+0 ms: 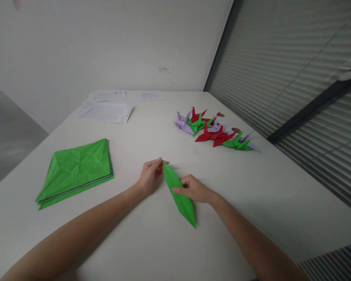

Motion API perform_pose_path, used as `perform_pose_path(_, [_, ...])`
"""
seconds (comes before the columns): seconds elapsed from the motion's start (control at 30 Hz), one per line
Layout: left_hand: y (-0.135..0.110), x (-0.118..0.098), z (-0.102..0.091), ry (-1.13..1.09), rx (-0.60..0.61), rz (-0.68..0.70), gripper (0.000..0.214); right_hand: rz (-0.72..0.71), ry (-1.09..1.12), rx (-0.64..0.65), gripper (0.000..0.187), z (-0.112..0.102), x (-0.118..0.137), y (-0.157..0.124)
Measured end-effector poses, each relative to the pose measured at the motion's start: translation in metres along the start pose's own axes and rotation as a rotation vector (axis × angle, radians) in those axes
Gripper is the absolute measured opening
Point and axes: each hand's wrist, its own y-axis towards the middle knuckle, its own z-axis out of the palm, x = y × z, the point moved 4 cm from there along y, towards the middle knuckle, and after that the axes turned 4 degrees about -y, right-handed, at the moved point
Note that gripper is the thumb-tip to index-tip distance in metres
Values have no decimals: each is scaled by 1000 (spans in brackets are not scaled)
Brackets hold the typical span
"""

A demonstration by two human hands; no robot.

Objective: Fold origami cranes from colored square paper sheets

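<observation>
A long, narrow piece of folded green origami paper point(179, 195) slants over the table between my hands, pointed at both ends. My left hand point(152, 175) is closed at its far tip, fingers pinched there. Around the middle of the piece, my right hand point(195, 189) grips it, thumb on top and the other fingers partly hidden behind. The near tip hangs free, pointing toward me and slightly right.
On the left lies a stack of creased green paper sheets point(78, 166). Several red, green and lilac paper cranes point(213, 134) are clustered at the right. Printed papers point(102, 112) lie at the back left of the white table point(128, 242). Window blinds point(295, 58) run along the right edge.
</observation>
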Motion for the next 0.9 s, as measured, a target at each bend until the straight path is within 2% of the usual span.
perform_pose_path(0.07, [-1,-1,2,-19,23,-12,47,-3,7,-30,46,0,0,1])
perform_pose_path(0.13, [-4,1,6,36,125,-44,50,0,10,-73,46,-1,0,1])
perform_pose_path(0.2, [-9,5,10,118,244,-85,46,6,5,-90,46,-1,-1,1])
perform_pose_path(0.27, [-12,9,12,143,303,-117,41,7,1,-81,45,-1,0,1])
perform_pose_path(0.53, [-11,9,11,35,200,-152,42,2,-9,-61,46,-1,0,1])
perform_pose_path(0.7, [-8,1,10,12,132,-144,43,-8,-37,-19,46,-1,0,-1])
perform_pose_path(0.83, [-2,-2,4,-110,29,-120,43,15,-39,53,43,1,0,-2])
perform_pose_path(0.9, [0,-2,3,-147,30,-96,48,13,-24,24,44,0,0,-2])
